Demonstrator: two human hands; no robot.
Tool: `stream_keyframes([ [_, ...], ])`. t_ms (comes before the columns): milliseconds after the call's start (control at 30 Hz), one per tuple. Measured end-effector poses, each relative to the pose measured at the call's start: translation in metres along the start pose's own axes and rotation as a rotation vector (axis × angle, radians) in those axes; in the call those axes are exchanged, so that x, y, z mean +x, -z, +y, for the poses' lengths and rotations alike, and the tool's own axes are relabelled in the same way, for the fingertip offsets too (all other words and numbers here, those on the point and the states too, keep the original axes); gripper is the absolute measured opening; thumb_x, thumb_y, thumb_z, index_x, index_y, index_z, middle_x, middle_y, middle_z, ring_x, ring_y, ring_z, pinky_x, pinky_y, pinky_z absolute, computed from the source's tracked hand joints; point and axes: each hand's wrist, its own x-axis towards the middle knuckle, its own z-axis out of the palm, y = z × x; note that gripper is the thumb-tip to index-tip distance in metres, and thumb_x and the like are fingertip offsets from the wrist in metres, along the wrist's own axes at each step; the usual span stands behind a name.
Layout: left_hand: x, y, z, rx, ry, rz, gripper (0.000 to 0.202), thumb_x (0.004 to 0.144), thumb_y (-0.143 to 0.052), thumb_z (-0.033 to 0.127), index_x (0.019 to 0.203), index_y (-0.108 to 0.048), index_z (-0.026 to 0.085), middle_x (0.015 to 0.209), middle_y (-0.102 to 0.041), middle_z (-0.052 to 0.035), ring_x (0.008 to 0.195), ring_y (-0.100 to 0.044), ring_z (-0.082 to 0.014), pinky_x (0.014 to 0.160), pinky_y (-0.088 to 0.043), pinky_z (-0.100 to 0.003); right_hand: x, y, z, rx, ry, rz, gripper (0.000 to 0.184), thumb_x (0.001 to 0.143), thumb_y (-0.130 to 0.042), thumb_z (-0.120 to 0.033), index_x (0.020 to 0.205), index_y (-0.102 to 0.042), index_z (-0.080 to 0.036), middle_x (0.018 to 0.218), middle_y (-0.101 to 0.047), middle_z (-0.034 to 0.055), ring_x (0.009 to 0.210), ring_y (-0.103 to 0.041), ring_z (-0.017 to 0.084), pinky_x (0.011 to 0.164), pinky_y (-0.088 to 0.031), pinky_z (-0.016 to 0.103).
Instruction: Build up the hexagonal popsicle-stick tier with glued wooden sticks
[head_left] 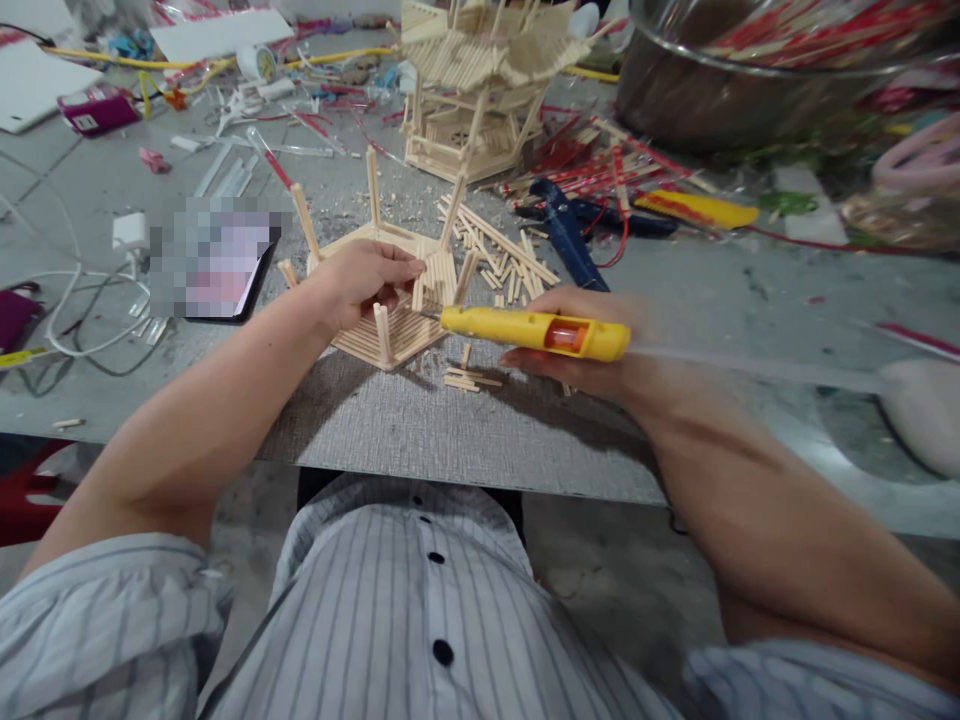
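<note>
In the head view, the frame [409, 345], a six-sided base of pale sticks with upright posts [373, 192], sits on the bench [465, 440] a little left of the picture's middle. The left hand [358, 285] reaches in over it from the lower left, its fingers bent and their tips close together at short sticks on the frame's right side; whether they pinch one cannot be told. The right hand [581, 302], blurred, is wrapped around a yellow glue gun [525, 330] just right of the picture's middle. Its nozzle points left at the frame, near the left fingers; whether it touches is unclear. A blurred translucent glue stick [750, 366] runs from its rear toward the right edge.

A few cut sticks [469, 379] lie just below the gun's front, and a larger scatter [506, 255] lies above it. Beyond these rests a blue tool [570, 240], with a yellow handle [697, 208] to its right. At upper middle stands a roofed stick model [472, 110]; a metal basin [697, 105] fills the upper right. Left of the frame lies a phone [232, 265], partly pixelated, beside a white charger [131, 235].
</note>
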Motion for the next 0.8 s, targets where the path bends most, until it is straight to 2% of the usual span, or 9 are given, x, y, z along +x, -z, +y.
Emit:
stream_keyframes([
  [167,-0.0008,-0.0014,0.0008,-0.032,0.003,0.012,0.021,0.084,-0.054,0.008,0.064,-0.051,0.013,0.043,-0.048,0.0074,0.03,-0.038,0.0009,0.038,-0.019,-0.018,0.0008,0.0027,-0.0034,-0.078,0.114,0.023,0.021,0.079,-0.065,-0.043,0.084,-0.056,-0.025,0.075,-0.066,0.0016,0.064,-0.063,0.016,0.051,-0.042,0.027],
  [533,-0.0021,-0.0008,0.0009,-0.007,-0.01,-0.014,0.022,0.084,-0.055,0.009,0.063,-0.051,0.014,0.042,-0.047,0.0077,0.03,-0.04,-0.0001,0.035,-0.018,-0.017,0.0002,0.0039,-0.0043,-0.165,0.091,-0.001,0.021,0.084,-0.057,-0.044,0.084,-0.055,-0.024,0.077,-0.068,0.0024,0.064,-0.063,0.016,0.051,-0.041,0.028],
  [800,-0.0036,-0.0031,0.0042,0.026,0.008,-0.005,0.021,0.085,-0.054,0.01,0.064,-0.05,0.013,0.043,-0.045,0.0083,0.032,-0.037,0.002,0.04,-0.022,-0.014,-0.002,0.0019,0.0002,-0.19,0.118,0.006,0.017,0.083,-0.059,-0.04,0.086,-0.056,-0.024,0.074,-0.067,0.0024,0.062,-0.063,0.017,0.051,-0.041,0.029],
])
